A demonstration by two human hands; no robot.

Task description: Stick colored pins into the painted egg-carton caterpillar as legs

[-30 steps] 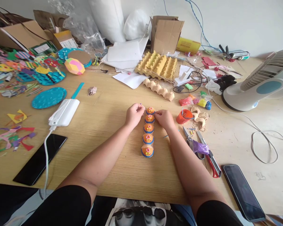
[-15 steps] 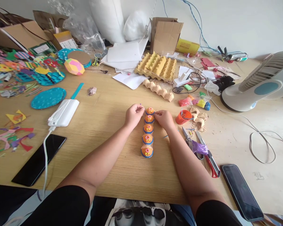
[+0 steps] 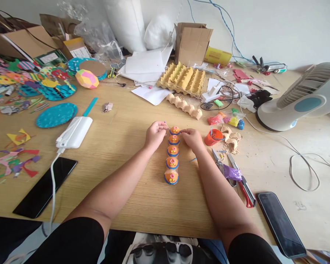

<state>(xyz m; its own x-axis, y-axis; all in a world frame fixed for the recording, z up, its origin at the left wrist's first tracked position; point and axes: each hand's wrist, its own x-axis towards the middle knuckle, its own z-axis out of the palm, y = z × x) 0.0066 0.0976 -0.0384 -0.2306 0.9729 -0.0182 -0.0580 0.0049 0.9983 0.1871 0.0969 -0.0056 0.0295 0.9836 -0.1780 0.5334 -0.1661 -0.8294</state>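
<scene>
A row of several orange egg-carton cups with blue rims (image 3: 172, 155) lies on the wooden table (image 3: 132, 161), running away from me. My left hand (image 3: 154, 133) sits just left of the farthest cup, fingers pinched on a thin stick. My right hand (image 3: 192, 139) rests just right of the same cup, fingers curled and pinched together; what they hold is too small to make out.
To the right are an orange cup (image 3: 213, 136), scissors (image 3: 222, 167), a red cutter (image 3: 243, 183), a phone (image 3: 281, 223) and a desk fan (image 3: 299, 99). To the left lie a white power bank (image 3: 74, 132), a black phone (image 3: 45, 185) and paper scraps. Egg trays (image 3: 183, 76) stand behind.
Both hands stay by the farthest cup with barely any motion. The camera view has shifted slightly.
</scene>
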